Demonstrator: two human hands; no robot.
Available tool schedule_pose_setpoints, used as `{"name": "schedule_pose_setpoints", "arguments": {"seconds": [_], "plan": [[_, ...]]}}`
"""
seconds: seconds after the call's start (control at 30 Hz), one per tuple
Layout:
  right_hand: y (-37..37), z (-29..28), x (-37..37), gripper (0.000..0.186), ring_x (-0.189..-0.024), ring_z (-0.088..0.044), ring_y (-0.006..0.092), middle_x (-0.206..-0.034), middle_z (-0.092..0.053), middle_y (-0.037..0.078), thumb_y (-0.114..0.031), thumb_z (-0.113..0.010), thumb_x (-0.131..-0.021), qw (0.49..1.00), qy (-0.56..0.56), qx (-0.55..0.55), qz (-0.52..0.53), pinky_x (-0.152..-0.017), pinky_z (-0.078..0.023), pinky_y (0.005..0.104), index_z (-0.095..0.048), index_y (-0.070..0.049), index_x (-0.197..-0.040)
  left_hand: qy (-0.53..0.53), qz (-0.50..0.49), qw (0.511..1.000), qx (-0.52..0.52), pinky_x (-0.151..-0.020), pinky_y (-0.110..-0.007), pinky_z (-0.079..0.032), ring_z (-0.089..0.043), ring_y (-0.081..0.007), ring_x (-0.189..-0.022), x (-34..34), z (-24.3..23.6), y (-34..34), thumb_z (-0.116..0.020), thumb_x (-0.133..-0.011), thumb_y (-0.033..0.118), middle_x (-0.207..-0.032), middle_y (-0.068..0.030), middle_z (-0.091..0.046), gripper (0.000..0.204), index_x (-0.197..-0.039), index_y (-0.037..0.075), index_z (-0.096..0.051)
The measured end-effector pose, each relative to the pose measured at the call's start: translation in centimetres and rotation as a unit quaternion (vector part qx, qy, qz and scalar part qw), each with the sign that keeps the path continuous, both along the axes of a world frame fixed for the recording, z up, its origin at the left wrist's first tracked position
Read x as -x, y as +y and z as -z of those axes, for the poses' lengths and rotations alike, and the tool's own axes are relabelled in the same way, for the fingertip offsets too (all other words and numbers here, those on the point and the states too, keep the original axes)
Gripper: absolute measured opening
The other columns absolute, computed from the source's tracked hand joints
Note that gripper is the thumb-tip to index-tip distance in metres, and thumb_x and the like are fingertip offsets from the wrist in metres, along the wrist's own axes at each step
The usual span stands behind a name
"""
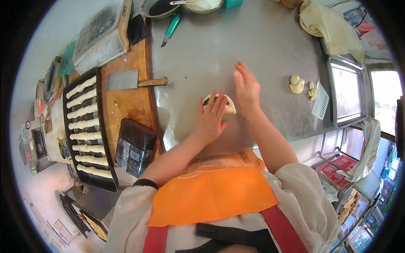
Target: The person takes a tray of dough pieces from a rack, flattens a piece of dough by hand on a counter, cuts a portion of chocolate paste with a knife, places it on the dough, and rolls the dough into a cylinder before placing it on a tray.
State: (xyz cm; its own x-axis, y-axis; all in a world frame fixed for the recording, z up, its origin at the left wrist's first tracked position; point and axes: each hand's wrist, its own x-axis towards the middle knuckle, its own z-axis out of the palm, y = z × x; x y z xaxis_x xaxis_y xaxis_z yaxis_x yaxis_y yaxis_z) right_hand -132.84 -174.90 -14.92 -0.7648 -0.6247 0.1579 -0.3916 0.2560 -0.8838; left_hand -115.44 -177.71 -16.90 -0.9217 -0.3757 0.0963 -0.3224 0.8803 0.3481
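Observation:
A piece of pale dough (pixel 230 108) with a dark filling lies on the metal worktop (pixel 202 55) in front of me. My left hand (pixel 211 120) is laid over it with fingers spread, hiding most of it. Just to the right, my right hand (pixel 247 89) is held apart from the dough, its fingers stretched out and slightly blurred, holding nothing. Farther right sit a lump of dough (pixel 296 84) and some smaller dough bits (pixel 312 91), beside a white slotted scraper (pixel 320 102).
A cleaver (pixel 126 80) lies on the wooden board at left, near a dark wrapped block (pixel 136 145) and a black tray (pixel 110 184) of several dough strips. A green utility knife (pixel 171 28) lies at the back; a metal tray (pixel 348 90) stands at the right edge.

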Motion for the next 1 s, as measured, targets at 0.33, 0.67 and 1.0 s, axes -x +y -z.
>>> {"name": "schedule_pose_setpoints", "arguments": {"seconds": [0.33, 0.67, 1.0], "plan": [[9.3, -0.3, -1.8, 0.030, -0.124, -0.057, 0.0319, -0.134, -0.061, 0.015, -0.015, -0.068, -0.090, 0.992, -0.087, -0.087, -0.039, -0.095, -0.052, 0.0389, -0.068, -0.003, -0.118, 0.011, -0.026, 0.995, -0.099, -0.108, -0.049, -0.038, -0.047, -0.0397, -0.130, 3.3, -1.8, -4.0, -0.075, -0.082, 0.025, -0.137, -0.0234, -0.052, 0.072, -0.139, -0.004, -0.043], [5.3, -5.9, -1.0, 0.067, -0.121, -0.060, 0.0252, -0.132, -0.061, 0.013, -0.010, -0.076, -0.083, 0.792, -0.550, 0.066, -0.257, -0.095, -0.053, 0.0361, -0.049, -0.005, -0.144, 0.066, -0.150, 0.510, -0.845, -0.081, -0.038, -0.054, -0.067, -0.0262, -0.098, 0.1, -9.5, -2.4, -0.067, -0.081, 0.006, -0.108, -0.0139, -0.066, 0.048, -0.128, -0.002, -0.055], [2.4, -9.6, -5.9, 0.037, -0.095, -0.066, 0.0191, -0.105, -0.067, 0.010, -0.002, -0.068, -0.086, 0.845, -0.424, 0.063, -0.320, -0.081, -0.056, 0.0320, -0.059, -0.002, -0.123, 0.109, -0.236, 0.654, -0.711, -0.053, -0.028, -0.042, -0.057, -0.0140, -0.067, -2.2, -12.2, 0.9, -0.066, -0.076, 0.001, -0.083, -0.0057, -0.060, 0.024, -0.099, 0.003, -0.059]]}}
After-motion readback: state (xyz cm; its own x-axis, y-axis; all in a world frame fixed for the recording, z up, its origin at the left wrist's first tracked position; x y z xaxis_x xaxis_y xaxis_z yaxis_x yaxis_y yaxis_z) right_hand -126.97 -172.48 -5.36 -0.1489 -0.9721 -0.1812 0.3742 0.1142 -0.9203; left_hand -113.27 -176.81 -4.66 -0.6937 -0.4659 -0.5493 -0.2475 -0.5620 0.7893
